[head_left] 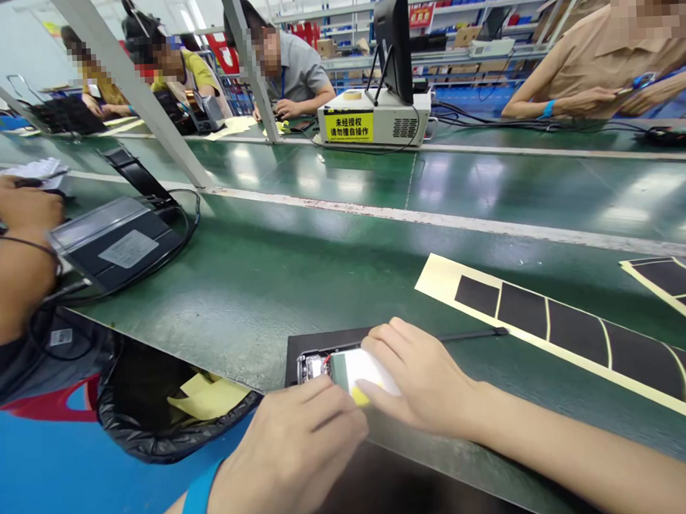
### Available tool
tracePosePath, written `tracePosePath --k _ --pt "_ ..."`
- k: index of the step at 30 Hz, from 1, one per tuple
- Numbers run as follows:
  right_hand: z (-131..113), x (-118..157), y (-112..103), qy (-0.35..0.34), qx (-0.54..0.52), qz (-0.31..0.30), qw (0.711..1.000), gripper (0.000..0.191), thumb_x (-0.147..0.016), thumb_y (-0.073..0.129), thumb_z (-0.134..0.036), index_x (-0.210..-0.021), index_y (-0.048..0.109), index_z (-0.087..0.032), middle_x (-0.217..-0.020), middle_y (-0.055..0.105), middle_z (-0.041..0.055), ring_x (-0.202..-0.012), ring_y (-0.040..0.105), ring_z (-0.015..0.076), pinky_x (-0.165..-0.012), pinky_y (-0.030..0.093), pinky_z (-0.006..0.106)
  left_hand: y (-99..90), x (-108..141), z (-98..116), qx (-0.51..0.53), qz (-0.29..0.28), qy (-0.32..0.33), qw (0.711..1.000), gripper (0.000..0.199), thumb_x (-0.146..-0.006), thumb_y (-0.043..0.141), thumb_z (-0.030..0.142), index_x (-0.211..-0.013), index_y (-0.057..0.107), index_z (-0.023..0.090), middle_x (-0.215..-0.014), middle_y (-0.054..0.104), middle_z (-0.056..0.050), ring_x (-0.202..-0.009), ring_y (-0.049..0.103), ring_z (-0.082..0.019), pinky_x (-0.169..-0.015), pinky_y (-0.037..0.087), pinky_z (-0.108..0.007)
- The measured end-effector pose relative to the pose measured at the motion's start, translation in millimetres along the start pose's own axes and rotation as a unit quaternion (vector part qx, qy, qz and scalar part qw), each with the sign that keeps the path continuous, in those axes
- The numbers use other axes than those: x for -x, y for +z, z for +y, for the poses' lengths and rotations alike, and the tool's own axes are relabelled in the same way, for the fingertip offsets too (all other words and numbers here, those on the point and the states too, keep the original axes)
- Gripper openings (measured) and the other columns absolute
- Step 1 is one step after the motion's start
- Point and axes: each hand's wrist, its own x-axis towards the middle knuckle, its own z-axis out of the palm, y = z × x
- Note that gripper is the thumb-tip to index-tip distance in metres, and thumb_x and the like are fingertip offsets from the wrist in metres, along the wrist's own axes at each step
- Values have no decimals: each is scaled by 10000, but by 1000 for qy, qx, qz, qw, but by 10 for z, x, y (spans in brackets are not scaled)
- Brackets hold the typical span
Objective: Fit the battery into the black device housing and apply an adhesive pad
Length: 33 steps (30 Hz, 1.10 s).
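Observation:
An opened electronic device (312, 367) lies on a black pad (292, 358) near the table's front edge. Its inner parts, a bit of red wire and a flat white piece (353, 366) with a yellow patch show between my hands. My right hand (419, 379) grips the device from the right, thumb and fingers on the white piece. Curled closed, my left hand (305, 440) is at the device's near left side; its fingertips are hidden, so what they pinch cannot be seen. A thin black strip (474, 334) extends from the pad to the right.
A pale backing sheet with black stickers (527, 311) lies right of my hands. Below the left table edge hangs a black-lined bin (139, 417) with yellow paper. A dark box with cables (126, 244) and a co-worker's arm (18, 256) are at left. A monitor (394, 46) stands opposite.

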Motion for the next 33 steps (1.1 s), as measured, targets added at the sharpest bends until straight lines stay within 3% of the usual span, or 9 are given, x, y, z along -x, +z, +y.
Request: tracePosePath --k 3,6,9,16,22,26,33 --pt "5 5 8 5 -3 2 1000 258 -910 531 -347 -971 599 -106 -873 582 87 -782 449 213 -673 417 358 53 23 17 27 51 1 998 180 -848 607 37 -950 655 177 -835 652 -4 -704 514 -124 -589 417 -274" --pt "0 5 9 7 5 -5 1000 256 -917 510 -347 -955 603 -111 -864 575 82 -772 437 211 -661 400 356 61 159 17 67 131 -57 987 276 -823 702 106 -1082 659 190 -899 642 -3 -772 554 -110 -675 475 -263" --pt "-5 -2 7 9 8 -3 1000 268 -932 487 -359 -925 606 -119 -835 567 74 -748 424 204 -635 385 347 55 313 -16 19 158 -86 984 259 -824 692 73 -1056 681 187 -849 610 7 -747 548 -90 -693 476 -246" --pt "4 9 28 11 -9 24 1000 277 -913 519 -364 -975 600 -106 -845 573 79 -749 428 200 -652 401 345 76 338 -88 -80 47 5 996 296 -843 573 -21 -1071 655 150 -831 614 -26 -710 520 -130 -586 416 -273" --pt "10 9 13 10 0 20 1000 296 -935 484 -385 -945 602 -113 -834 560 77 -759 430 199 -668 401 343 16 316 -18 -207 4 42 977 255 -880 469 27 -1065 624 112 -791 592 -38 -665 514 -164 -567 434 -308" --pt "20 -28 -32 16 3 12 1000 344 -971 422 -399 -903 617 -123 -807 557 70 -738 415 190 -636 385 336 -90 271 44 -268 -23 43 962 258 -903 421 44 -1059 618 104 -790 609 -42 -659 542 -179 -579 460 -327" --pt "20 -53 -67 17 3 18 1000 370 -988 389 -348 -852 641 -113 -772 558 70 -722 422 182 -624 391 331 -150 217 97 -275 -44 10 960 237 -910 438 45 -1035 619 133 -781 601 -28 -666 559 -172 -541 425 -312"
